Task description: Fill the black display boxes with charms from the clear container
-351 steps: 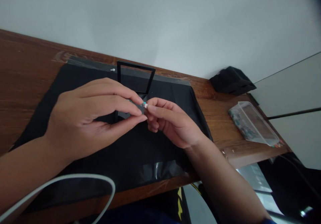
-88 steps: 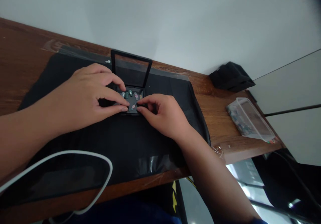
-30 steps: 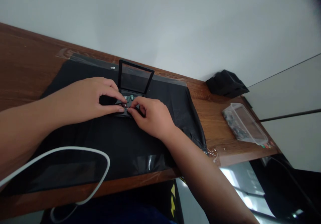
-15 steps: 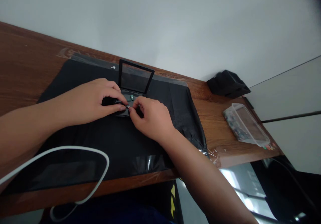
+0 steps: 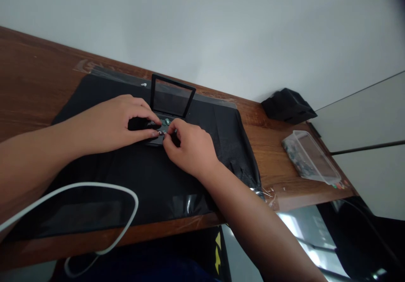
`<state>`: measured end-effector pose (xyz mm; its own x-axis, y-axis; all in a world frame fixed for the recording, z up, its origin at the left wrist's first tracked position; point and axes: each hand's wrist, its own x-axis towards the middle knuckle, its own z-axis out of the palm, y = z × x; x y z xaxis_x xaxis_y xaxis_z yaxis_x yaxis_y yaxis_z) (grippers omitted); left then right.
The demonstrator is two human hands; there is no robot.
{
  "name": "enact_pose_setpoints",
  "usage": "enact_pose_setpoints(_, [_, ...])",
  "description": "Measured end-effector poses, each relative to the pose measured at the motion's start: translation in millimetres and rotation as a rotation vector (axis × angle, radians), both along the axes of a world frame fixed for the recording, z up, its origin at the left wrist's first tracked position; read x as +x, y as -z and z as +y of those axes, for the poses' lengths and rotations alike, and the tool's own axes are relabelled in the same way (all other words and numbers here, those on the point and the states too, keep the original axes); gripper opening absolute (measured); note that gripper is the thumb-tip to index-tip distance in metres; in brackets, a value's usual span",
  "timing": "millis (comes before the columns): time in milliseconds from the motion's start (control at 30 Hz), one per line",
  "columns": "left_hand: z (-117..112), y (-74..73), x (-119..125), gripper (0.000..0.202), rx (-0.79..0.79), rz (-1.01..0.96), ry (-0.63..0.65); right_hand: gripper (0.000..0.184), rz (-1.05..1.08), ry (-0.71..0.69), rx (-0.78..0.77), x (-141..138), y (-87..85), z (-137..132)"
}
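A small black case (image 5: 155,143) lies on the black sheet, its framed lid (image 5: 172,98) with a see-through window standing upright behind. Inside the case sits a shiny green piece (image 5: 167,122). My left hand (image 5: 123,119) reaches in from the left, thumb and forefinger apart at the case's left part. A tiny silvery piece (image 5: 160,133) shows by the thumb tip. From the right, my right hand (image 5: 191,147) has thumb and forefinger pinched together at the silvery piece. What exactly is between those fingertips is too small to make out, and they cover the case's right part.
The black sheet (image 5: 142,185) is taped to the wooden table (image 5: 268,151). A white cable (image 5: 95,184) loops across the front left. On the right are a clear plastic container (image 5: 311,157) with small items and a black angular object (image 5: 287,105). A white wall rises behind.
My left thumb and forefinger have parted from the tiny silvery piece, which they were pinching. My right hand stays almost in place, still pinched.
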<state>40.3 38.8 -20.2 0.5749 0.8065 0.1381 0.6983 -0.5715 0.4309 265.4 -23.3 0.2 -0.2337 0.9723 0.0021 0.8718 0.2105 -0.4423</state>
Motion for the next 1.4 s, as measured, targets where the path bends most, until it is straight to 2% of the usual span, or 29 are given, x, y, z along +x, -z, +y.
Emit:
enact_pose_setpoints(167, [0.6,-5.6,2.1,0.048,-0.030,-0.017,-0.020,0.015,-0.011,0.052,-0.006,-4.0,-1.6,-1.5])
enact_pose_setpoints(333, [1.7,-5.0,0.8,0.047,0.014,-0.023,-0.122,0.015,-0.006,0.071,-0.012,-5.5,-1.3,-1.6])
enact_pose_setpoints(500, [2.5,-6.5,-2.0,0.047,-0.031,0.037,-0.208,0.012,0.014,0.072,-0.009,-6.0,-0.8,-1.2])
enact_pose_setpoints(933, [0.6,-2.1,4.3,0.046,-0.088,-0.017,-0.103,0.013,0.191,0.041,-0.069,3.4,2.8,3.5])
enact_pose_setpoints(1233, [-0.5,-10.9,10.7,0.036,-0.173,0.053,-0.289,0.015,0.126,0.037,-0.062,1.8,0.9,2.8])
enact_pose_setpoints(1400, [-2.9,-9.8,18.5,0.030,-0.114,0.072,-0.300,0.013,0.099,0.018,-0.044,1.5,1.9,1.5])
